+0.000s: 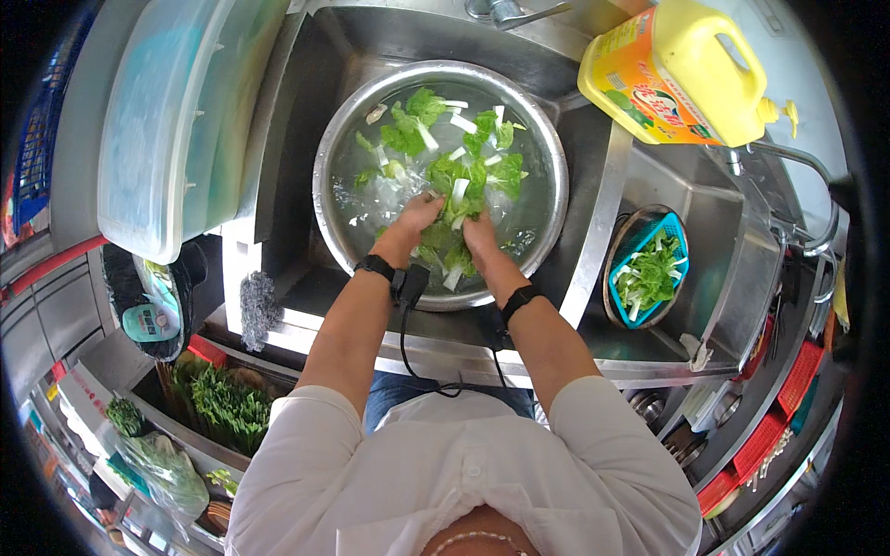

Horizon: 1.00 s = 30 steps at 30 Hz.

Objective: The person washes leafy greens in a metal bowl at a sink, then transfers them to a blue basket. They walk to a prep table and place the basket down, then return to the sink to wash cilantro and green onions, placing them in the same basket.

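A large round steel basin [324, 208] of water stands in the left sink, with cut leafy greens [410, 132] floating in it. Both hands are in the basin, near its front half. My left hand [419, 214] touches the water and leaves, its fingertips curled at the edge of a clump of greens [459, 198]. Against the right side of that same clump rests my right hand [480, 233], fingers partly hidden by leaves. Whether either hand grips the leaves is unclear. Dark bands circle both wrists, with cables hanging from them.
In the right sink, a turquoise plastic basket [685, 274] holds more cut greens. A yellow detergent jug [702, 69] lies at the back right below a faucet [504, 10]. Left of the basin stands a translucent plastic bin [160, 139]. A steel scouring pad [259, 309] hangs at the sink's front left edge.
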Motion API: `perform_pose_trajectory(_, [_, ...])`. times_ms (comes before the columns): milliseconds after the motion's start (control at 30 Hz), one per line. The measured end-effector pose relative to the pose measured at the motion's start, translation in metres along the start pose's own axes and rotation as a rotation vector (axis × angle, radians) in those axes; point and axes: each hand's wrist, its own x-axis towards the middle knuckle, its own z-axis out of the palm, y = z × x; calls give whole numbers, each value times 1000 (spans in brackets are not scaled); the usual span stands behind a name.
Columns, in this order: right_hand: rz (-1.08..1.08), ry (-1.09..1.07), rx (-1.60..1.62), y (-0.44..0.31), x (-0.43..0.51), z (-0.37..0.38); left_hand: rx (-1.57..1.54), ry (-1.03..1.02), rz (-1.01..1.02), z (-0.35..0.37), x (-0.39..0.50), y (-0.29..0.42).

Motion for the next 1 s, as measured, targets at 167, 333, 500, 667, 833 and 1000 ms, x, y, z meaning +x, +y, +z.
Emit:
perform_pose_trajectory(167, [-130, 39, -29, -36, -25, 8, -316, -9, 62, 19, -20, 9])
perform_pose_trajectory(333, [-376, 15, 21, -75, -63, 5, -306, 286, 269, 15, -59, 18])
perform_pose_trajectory(500, [-327, -139, 50, -106, -85, -27, -489, 322, 290, 39, -103, 54])
perform_pose_trajectory(667, [-755, 87, 275, -123, -110, -123, -394, 229, 491, 130, -166, 103])
perform_pose_trajectory(833, [-733, 186, 575, -98, -121, -261, -386, -203, 568, 260, -183, 109])
perform_pose_trajectory(1000, [-546, 518, 324, -29, -98, -409, -426, -410, 297, 394, -149, 58])
